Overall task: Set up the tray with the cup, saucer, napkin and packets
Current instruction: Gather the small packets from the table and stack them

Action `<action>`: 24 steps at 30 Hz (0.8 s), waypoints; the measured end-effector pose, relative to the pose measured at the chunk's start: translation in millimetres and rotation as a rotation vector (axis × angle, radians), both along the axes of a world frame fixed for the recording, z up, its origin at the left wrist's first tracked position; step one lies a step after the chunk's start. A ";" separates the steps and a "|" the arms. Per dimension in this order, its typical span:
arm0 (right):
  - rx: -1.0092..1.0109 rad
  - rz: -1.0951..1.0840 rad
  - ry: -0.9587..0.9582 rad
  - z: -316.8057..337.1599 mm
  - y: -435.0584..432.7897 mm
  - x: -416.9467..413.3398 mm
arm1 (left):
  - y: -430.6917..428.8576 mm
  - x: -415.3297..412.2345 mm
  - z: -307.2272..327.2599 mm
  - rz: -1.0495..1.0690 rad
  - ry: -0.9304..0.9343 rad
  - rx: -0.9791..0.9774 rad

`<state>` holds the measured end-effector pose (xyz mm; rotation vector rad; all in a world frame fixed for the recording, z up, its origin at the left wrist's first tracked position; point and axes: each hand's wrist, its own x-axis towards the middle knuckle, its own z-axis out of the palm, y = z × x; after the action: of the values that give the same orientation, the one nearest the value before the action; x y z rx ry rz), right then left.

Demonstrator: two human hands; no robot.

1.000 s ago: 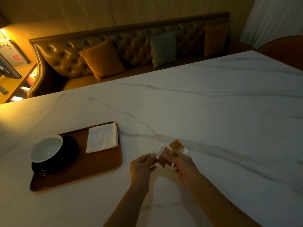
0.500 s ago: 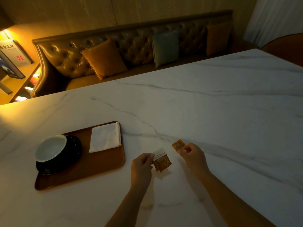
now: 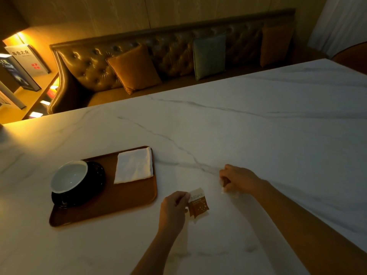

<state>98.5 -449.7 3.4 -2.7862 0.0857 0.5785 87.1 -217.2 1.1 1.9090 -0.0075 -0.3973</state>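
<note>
Moved farther right since before: right hand [image 3: 239, 180], fingers curled shut around a packet, mostly hidden. Left hand [image 3: 174, 206] pinching brown packets [image 3: 198, 203] just right of tray [image 3: 111, 207] bearing cup [image 3: 68, 176], saucer [image 3: 95, 179], napkin [image 3: 134, 165].

We see a marble table [image 3: 248, 120] lying bare across its far and right parts, open for a hand to pass. At the near left sits a tray [image 3: 123, 203]. A cup [image 3: 68, 176] on a dark saucer [image 3: 95, 175] fills its left end, and a napkin [image 3: 134, 165] covers its far right corner. The tray's near right part stays free. Between the tray and our left hand [image 3: 172, 209] runs a narrow strip of bare table.
</note>
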 end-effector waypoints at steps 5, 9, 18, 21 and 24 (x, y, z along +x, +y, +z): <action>-0.070 -0.139 -0.016 -10.3 -3.7 -8.2 | -1.8 0.0 -4.2 0.017 0.018 -0.005; 0.029 -0.134 -0.077 -3.1 -3.9 -8.0 | -3.7 0.0 -6.9 0.028 0.031 -0.003; 0.099 -0.184 0.101 -3.7 6.6 -7.3 | -5.8 3.7 -7.5 0.001 -0.097 0.109; 0.319 -0.293 0.041 -1.3 7.7 -11.1 | -4.4 5.3 -8.1 0.001 -0.074 0.078; 0.610 -0.441 -0.107 5.8 15.6 -16.5 | -2.9 5.9 -10.3 0.033 -0.025 0.032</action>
<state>82.1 -434.1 9.2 -2.1060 0.4133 0.2776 93.0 -220.2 -9.2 1.9427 0.0137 -0.3534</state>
